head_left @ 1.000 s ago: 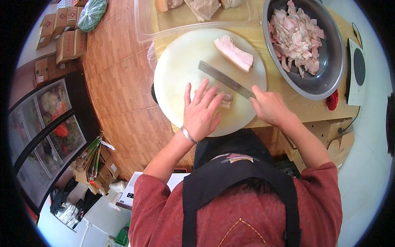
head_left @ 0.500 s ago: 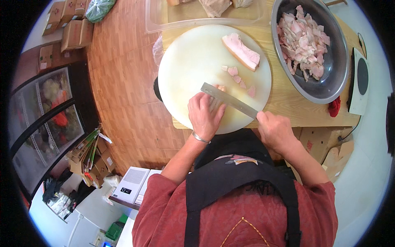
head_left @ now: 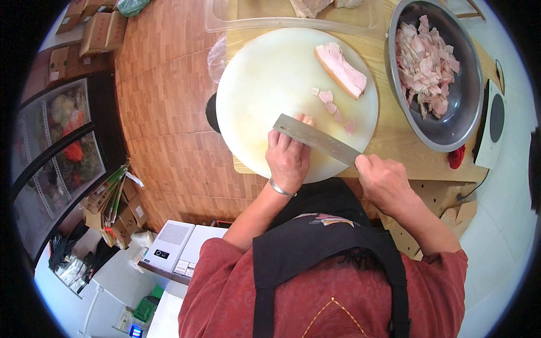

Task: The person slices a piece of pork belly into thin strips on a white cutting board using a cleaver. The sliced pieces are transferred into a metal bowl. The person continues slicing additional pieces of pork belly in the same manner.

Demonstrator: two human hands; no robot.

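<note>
Blade Over Meat on a Round Board: Both Hands Occupied

We observe a wide rectangular cleaver [head_left: 318, 141] of smooth grey metal, its handle enclosed in the right hand [head_left: 385, 177]; that grip is firmly closed. The left hand [head_left: 288, 161] has its fingers bent, the grip closed on a small meat piece [head_left: 305, 120] near the lower part of the cutting board [head_left: 253, 84]. Fingers and blade hide most of this piece, and we cannot tell whether the edge has entered it.

The board is a thick, pale disc, faintly yellowed at its middle. Beyond the blade we note a short diagonal row of thin, irregular pink slices [head_left: 328, 102]. Farther off, near the board's rim, lies a thick oblong slab [head_left: 341, 70], pale pink on top with a tan rind along one side.

To the right of the board, a deep oval bowl [head_left: 469, 121] of polished metal holds a loose heap of ragged meat flakes [head_left: 426, 65]. A clear plastic tray [head_left: 282, 23] with rounded corners stands beyond the board and contains larger meat chunks [head_left: 310, 7]. All rest on a bench [head_left: 389, 138] of light, grained wood. We record crumpled red fabric [head_left: 456, 157] beside the bowl.
</note>
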